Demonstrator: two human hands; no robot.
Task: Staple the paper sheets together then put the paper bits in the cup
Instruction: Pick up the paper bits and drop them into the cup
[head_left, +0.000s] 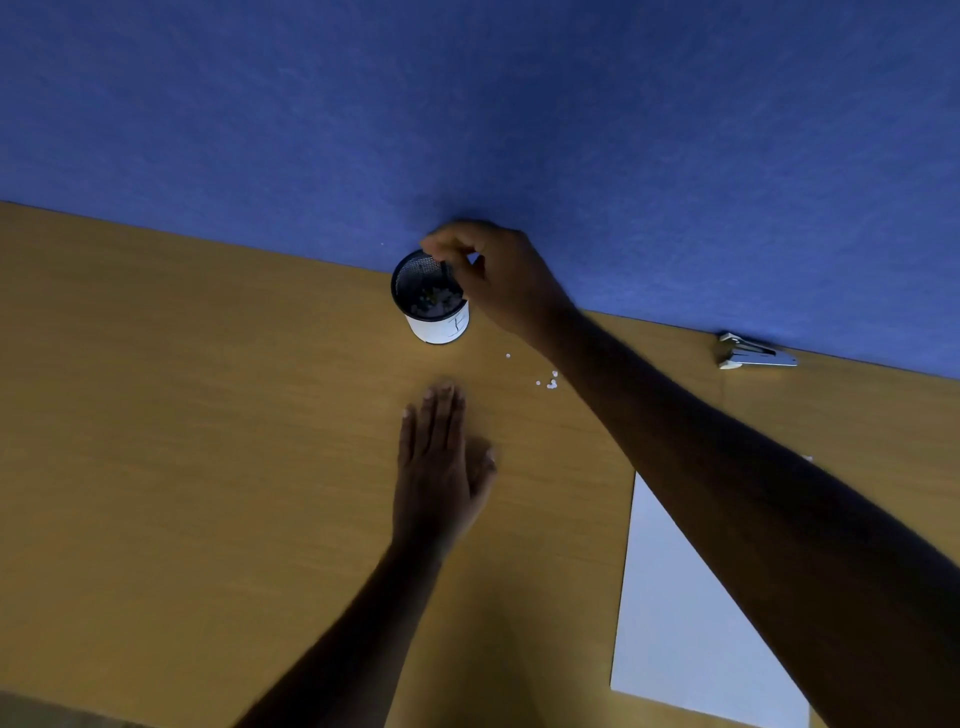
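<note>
A black mesh cup (430, 299) with a white paper band stands near the back edge of the wooden desk (208, 441); small bits lie at its bottom. My right hand (493, 275) hovers over the cup's rim with the fingertips pinched together; whether a bit is between them cannot be seen. My left hand (441, 462) lies flat on the desk in front of the cup, fingers together, holding nothing. Several white paper bits (550, 383) are scattered on the desk right of the cup, beside my right forearm. The white paper sheets (675, 613) lie at the lower right, partly under my right arm.
A silver stapler (753, 354) lies at the back right of the desk, against the blue partition wall (467, 104) that runs along the desk's far edge.
</note>
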